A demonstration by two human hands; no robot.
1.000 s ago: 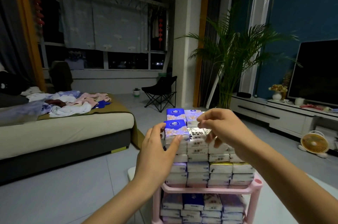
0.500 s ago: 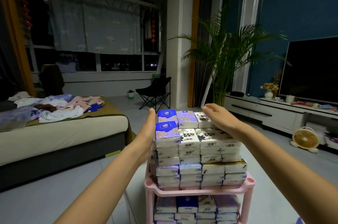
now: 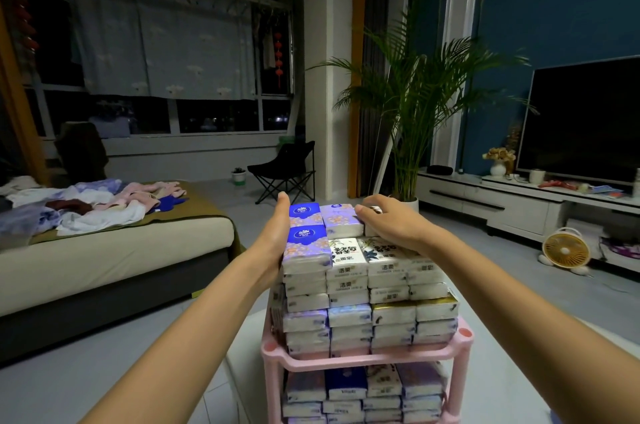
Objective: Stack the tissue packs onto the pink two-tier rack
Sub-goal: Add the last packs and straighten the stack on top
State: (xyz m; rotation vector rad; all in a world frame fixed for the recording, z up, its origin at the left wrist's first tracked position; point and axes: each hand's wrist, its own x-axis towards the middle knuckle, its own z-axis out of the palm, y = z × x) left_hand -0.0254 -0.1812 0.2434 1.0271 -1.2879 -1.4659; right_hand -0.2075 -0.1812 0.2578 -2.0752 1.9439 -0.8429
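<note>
The tissue packs (image 3: 349, 252) are being squared by open, flattened hands, left (image 3: 273, 236) and right (image 3: 393, 224), gripping nothing, atop the nearly full pink two-tier rack (image 3: 363, 359).

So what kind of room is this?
Most likely a home living room: a large black flat-screen television on a low white cabinet, a tall green potted palm, and a clothes-strewn beige bed or daybed.

I see a dim room with a pale tiled floor (image 3: 104, 371). A bed (image 3: 114, 250) strewn with clothes (image 3: 86, 202) stands left, under dark windows (image 3: 214, 118). A palm plant (image 3: 412, 105) rises beside the blue wall (image 3: 554, 8); a television (image 3: 585, 122) tops the white cabinet (image 3: 512, 205).
</note>
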